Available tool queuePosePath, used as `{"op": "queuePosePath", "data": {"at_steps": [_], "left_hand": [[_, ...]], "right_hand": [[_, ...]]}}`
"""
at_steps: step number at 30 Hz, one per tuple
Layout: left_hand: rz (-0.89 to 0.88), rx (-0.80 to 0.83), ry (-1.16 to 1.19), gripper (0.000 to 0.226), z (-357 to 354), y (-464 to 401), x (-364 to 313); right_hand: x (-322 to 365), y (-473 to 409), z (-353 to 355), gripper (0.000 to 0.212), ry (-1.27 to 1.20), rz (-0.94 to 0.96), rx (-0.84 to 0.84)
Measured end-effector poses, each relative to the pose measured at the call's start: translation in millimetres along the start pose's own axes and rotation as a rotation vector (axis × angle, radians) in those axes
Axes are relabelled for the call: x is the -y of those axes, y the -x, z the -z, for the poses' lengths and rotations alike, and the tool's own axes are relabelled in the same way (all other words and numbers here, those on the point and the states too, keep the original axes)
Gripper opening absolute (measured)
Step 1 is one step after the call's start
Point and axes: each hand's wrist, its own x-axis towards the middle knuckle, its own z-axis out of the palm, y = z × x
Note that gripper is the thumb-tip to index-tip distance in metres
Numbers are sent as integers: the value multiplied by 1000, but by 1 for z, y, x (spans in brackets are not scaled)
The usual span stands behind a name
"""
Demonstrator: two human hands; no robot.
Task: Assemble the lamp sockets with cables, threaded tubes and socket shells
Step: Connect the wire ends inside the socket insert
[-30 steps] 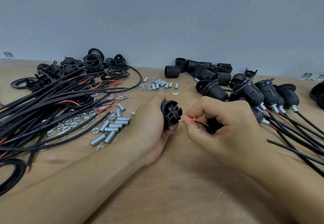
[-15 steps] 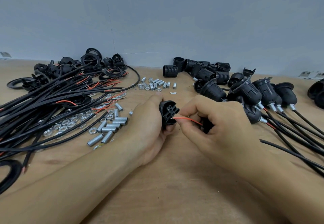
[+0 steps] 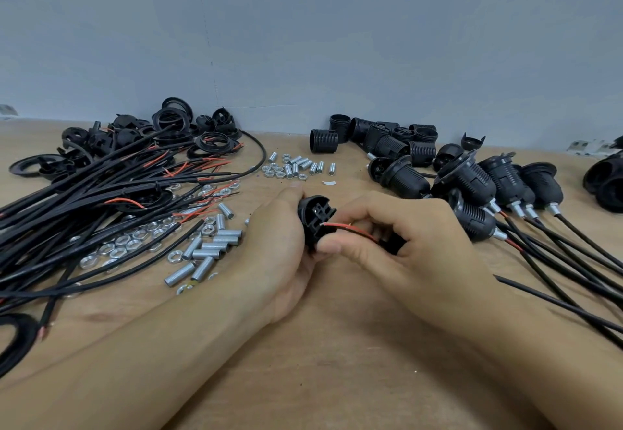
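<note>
Left hand (image 3: 279, 254) wrapped around a black socket insert (image 3: 315, 219), thumb up over its top edge, terminal face turned toward the right. Right hand (image 3: 404, 244) pinching a red wire (image 3: 347, 227) between thumb and forefinger, bare tip at or just inside a terminal slot on the insert; hard to say whether actually seated. More black hidden under the right palm, possibly the cable end. Both wrists resting low over the wooden bench (image 3: 337, 362).

At nine o'clock from the hands, loose threaded tubes (image 3: 215, 247) lying among hex nuts (image 3: 128, 247). Farther out at nine to ten o'clock, a spread bundle of black cables (image 3: 84, 214) with red inner wires showing at the stripped ends. At eleven o'clock, a heap of black rings and caps (image 3: 168, 129) against the wall. At twelve o'clock, a smaller scatter of short tubes and nuts (image 3: 296, 170). At one o'clock, ribbed socket shells (image 3: 387, 139) piled together. At two to three o'clock, assembled sockets (image 3: 488, 183) lying in a row, cables trailing toward the near right edge.
</note>
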Motion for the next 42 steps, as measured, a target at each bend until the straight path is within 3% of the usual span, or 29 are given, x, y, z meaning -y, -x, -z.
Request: {"op": "queuePosePath", "data": {"at_steps": [4,13,22,27,42], "left_hand": [[3,34,-2,25,1,-3,1],[-34,23,-40,18,0,-2,3],[-124,-77,-85,36,-4,-1,5],[-191,-75,-182,62,-2,-2,7],[-214,-104,-240,63,-1,-2,9]], "right_hand": [[0,-2,1,25,103,95,-48],[-3,0,-7,8,121,33,-203],[-4,2,-4,12,-86,-197,-127],[-2,1,-5,13,53,-129,-130],[-2,1,-6,15,112,-62,-160]]}}
